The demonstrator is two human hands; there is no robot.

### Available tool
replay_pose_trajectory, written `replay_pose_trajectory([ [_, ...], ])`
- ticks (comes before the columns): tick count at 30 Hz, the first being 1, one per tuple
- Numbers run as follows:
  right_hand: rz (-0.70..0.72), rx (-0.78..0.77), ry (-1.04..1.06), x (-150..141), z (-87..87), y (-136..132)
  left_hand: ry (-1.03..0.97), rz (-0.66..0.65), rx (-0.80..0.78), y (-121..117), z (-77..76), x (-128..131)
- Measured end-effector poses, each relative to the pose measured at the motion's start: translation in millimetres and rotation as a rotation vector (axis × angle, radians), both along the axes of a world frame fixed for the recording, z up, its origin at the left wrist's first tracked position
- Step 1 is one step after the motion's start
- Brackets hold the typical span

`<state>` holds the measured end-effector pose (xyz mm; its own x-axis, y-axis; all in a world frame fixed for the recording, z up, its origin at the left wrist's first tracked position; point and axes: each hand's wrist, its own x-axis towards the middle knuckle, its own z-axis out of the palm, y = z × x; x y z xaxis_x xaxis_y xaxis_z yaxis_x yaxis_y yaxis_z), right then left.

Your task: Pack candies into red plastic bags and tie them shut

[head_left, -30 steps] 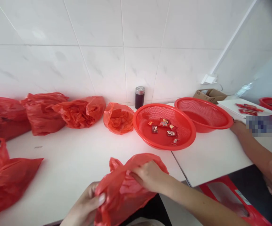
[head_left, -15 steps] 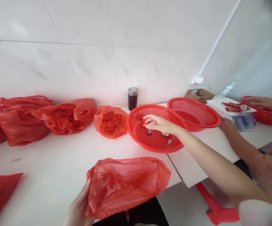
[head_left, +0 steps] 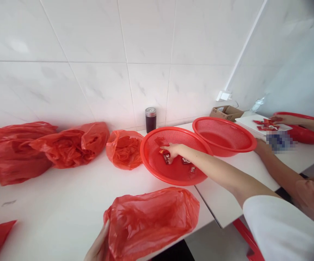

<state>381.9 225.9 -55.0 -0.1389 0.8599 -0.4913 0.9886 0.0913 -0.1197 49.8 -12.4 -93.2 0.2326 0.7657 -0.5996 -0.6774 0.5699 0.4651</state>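
My left hand (head_left: pixel 99 241) grips the left side of a red plastic bag (head_left: pixel 157 217), its wide mouth facing up, over the table's front edge. My right hand (head_left: pixel 174 151) is down inside a red mesh basket (head_left: pixel 146 165), fingers curved and apart around small wrapped snack packets. A dark packet (head_left: pixel 167 158) lies right at its fingertips, close to a red and yellow one (head_left: pixel 162 151). Another packet (head_left: pixel 185 160) sits partly behind my forearm, and one more packet (head_left: pixel 192 169) rests near the basket's right side.
Red plastic bags (head_left: pixel 69 146) line the wall, with a loosely bunched bag (head_left: pixel 124 150) beside the basket. Behind stands a dark tumbler (head_left: pixel 150 121). A second red basket (head_left: pixel 222 150) and a cardboard box (head_left: pixel 227 113) are to the right, where a co-worker's hand (head_left: pixel 284 119) handles red packets (head_left: pixel 265 125).
My right hand has lowered deeper into the basket, onto the packets. My left hand still holds the bag. The view has tilted up slightly. The co-worker's hand moved left to the packets.
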Motion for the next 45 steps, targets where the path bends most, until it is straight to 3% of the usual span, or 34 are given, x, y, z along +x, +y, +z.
replay_pose_trajectory([
  [7,0.093,0.062,-0.009,-16,6.6,-11,0.032,0.022,0.019,1,-8.6,-4],
  [12,0.154,0.157,0.096,-14,6.8,-30,0.006,0.086,-0.030,2,6.2,5],
  [15,0.171,0.203,0.199,-12,23.7,-40,0.028,0.134,-0.093,4,13.8,10],
  [17,0.126,0.262,0.400,-14,41.7,-56,0.016,0.158,-0.090,4,15.5,10],
  [19,0.057,0.240,0.770,-23,58.5,-84,0.000,0.168,-0.068,4,14.5,10],
  [21,0.054,0.054,1.142,-40,66.2,-120,0.004,0.156,-0.030,5,11.5,10],
  [22,0.101,-0.063,1.231,-51,64.5,-138,0.008,0.140,-0.006,5,9.5,11],
  [23,0.138,-0.078,1.272,-63,58.7,-155,0.010,0.121,0.019,6,7.3,12],
  [26,0.211,0.101,0.998,-98,22.5,-187,-0.006,0.056,0.060,5,2.0,15],
  [29,0.274,0.310,0.505,-118,-16.0,-193,-0.006,0.013,0.052,2,1.2,18],
  [31,0.367,0.347,0.282,-122,-26.4,-192,0.014,0.021,0.037,0,2.9,18],
  [34,0.485,0.321,0.248,-117,-11.1,-190,0.070,0.085,0.058,-1,5.2,16],
  [37,0.564,0.178,0.508,-99,29.2,-179,0.170,0.124,0.112,3,4.4,11],
  [39,0.506,0.080,0.727,-76,55.1,-159,0.240,0.118,0.125,5,3.2,8],
  [41,0.328,0.094,0.787,-45,68.2,-129,0.301,0.101,0.143,7,3.2,6],
  [43,0.207,0.165,0.557,-7,63.5,-99,0.368,0.088,0.197,6,4.4,7],
  [45,0.064,0.092,0.120,29,43.7,-77,0.459,0.087,0.254,3,5.1,8],
])
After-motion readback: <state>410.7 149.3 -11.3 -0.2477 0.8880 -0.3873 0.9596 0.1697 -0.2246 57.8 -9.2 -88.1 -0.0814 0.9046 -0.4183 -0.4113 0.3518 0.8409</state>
